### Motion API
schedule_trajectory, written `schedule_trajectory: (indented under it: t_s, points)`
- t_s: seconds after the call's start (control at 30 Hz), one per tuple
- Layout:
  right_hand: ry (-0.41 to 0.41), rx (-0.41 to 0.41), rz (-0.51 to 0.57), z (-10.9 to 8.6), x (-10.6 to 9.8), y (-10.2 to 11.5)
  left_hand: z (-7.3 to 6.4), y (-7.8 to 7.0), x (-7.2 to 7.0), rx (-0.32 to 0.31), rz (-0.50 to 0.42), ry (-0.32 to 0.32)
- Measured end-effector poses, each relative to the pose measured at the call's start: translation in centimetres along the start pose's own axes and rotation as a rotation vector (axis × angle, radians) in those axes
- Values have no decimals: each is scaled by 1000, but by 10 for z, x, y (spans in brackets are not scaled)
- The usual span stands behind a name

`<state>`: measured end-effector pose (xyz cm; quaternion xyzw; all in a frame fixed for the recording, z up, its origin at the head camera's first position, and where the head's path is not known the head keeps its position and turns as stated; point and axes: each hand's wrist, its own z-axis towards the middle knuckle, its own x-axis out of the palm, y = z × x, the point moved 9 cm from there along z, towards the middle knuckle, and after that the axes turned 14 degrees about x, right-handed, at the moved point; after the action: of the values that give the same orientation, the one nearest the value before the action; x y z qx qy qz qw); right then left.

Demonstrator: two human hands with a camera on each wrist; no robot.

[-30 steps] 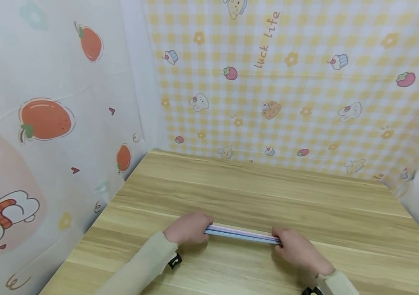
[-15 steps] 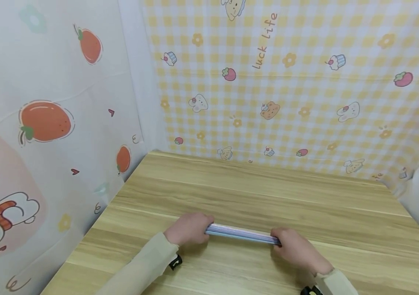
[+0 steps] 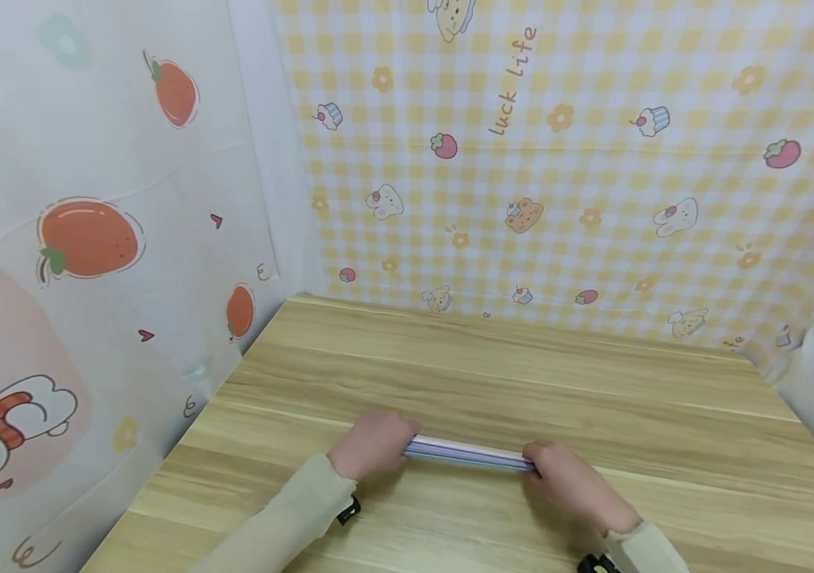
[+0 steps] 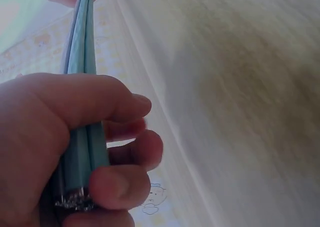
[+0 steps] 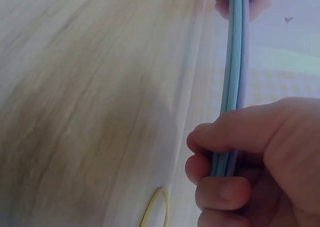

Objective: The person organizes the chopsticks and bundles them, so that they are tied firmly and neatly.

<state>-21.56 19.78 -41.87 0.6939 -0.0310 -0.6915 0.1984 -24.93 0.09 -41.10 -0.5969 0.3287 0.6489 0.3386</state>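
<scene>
Left hand (image 3: 375,446) and right hand (image 3: 573,480) are edging closer, gripping a slim pale-blue-and-lilac bundle (image 3: 469,453) (material unclear), so less is showing between.

**Room beyond the bundle (image 3: 469,454)**

A hand could pass over the table (image 3: 492,358) between the bundle and the back wall (image 3: 557,175). The bundle bars the gap between left hand (image 3: 375,443) and right hand (image 3: 574,484); the left wall (image 3: 120,151) closes one side.
</scene>
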Motion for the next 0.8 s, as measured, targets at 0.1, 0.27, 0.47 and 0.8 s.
schedule_trajectory:
  t_s: [0.1,0.27,0.47,0.8]
  points:
    - [-19,-16,-17,0,-1,1,2,-2,1,-8,18,19]
    - [-46,-35,-24,0,-5,4,3,-2,2,-15,38,25]
    - [-60,-95,-21,-1,-7,13,1,-3,2,-10,91,-26]
    - [-108,-61,-12,2,-8,14,-2,3,1,-81,158,-45]
